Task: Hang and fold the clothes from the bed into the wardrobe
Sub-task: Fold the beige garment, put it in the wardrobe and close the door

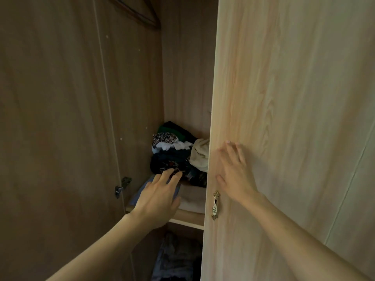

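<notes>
I see the wardrobe standing with its left door [50,118] swung open and its right door [294,98] shut or close to it. My left hand [158,201] reaches into the opening above the shelf [186,219], fingers straight and slightly spread, gripping nothing. Its fingertips lie at the front of a dark patterned garment [172,166], but I cannot tell whether they touch it. My right hand [233,173] lies flat on the outer face of the right door, fingers straight, just above the ornate door handle [215,205].

The clothes on the shelf are in two conditions:
- At the front, a blue-grey garment [138,194] and a beige garment [192,196] lie flat and folded, side by side.
- Behind them is a loose heap [174,147]. The dark patterned garment is at its base, white cloth and a black-and-white floral print sit above that, and green and black pieces are on top.
- A cream garment [200,155], bunched, is against the heap's right side and partly hidden by the door edge.

More dark clothing [174,258] lies in the compartment below the shelf, too dim to describe. A wooden hanger [140,13] hangs at the top of the wardrobe. A metal hinge [122,186] sits on the left wall.
</notes>
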A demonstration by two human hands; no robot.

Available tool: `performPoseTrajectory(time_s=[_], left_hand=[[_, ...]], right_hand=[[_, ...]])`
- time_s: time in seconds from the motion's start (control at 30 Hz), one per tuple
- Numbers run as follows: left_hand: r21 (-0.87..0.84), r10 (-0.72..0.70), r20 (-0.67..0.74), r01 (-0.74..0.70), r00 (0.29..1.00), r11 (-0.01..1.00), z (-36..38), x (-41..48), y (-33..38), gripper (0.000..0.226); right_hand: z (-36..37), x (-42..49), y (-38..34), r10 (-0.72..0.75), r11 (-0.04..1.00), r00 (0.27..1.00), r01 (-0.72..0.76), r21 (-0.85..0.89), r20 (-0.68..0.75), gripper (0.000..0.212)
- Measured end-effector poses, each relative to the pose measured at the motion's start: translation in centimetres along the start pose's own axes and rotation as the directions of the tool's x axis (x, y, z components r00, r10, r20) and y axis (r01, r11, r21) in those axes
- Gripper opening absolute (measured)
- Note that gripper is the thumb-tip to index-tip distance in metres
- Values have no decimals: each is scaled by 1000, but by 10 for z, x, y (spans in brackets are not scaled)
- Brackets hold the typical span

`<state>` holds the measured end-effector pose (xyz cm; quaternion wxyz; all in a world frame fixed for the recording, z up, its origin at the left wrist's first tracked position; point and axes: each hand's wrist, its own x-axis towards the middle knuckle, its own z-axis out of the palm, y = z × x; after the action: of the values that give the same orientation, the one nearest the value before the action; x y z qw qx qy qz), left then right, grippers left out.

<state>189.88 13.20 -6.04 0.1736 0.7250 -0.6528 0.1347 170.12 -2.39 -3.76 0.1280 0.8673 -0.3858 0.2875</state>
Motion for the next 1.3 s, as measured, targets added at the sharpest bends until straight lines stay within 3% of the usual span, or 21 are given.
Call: performPoseTrajectory(time_s=[0.2,0.43,0.73,0.93,1.0,1.07,1.13,1.3], left_hand=[[22,-42,-34,42,999,999,-28,-25,-11,68],[62,-79,-133,88,988,994,-76,-70,-36,71],[121,-132,-286,172,949,978,-184,-165,-109,67],[113,-206,-560,320,803,941,-238,-209,-172,64],[97,-249,-575,367,780,925,-245,-213,-187,68],[95,-270,-526,371,806,924,-246,-211,-199,73],[39,-306,-470,366,828,930,-243,-206,-209,79],[-289,-418,-426,316,802,903,-236,-192,-214,84]], right_hand=[[1,-22,-51,-65,957,997,75,279,-47,70],[-20,-29,-121,-146,894,988,153,422,-49,63],[-37,-42,-249,-149,867,989,140,478,-20,63],[-48,-59,-329,-164,847,986,157,507,-31,63],[-53,-65,-341,-180,856,983,168,489,-22,64],[-60,-67,-345,-183,866,983,170,471,-18,64],[-70,-64,-346,-162,873,986,155,462,-25,64],[-92,-54,-346,-145,878,988,150,454,-46,64]])
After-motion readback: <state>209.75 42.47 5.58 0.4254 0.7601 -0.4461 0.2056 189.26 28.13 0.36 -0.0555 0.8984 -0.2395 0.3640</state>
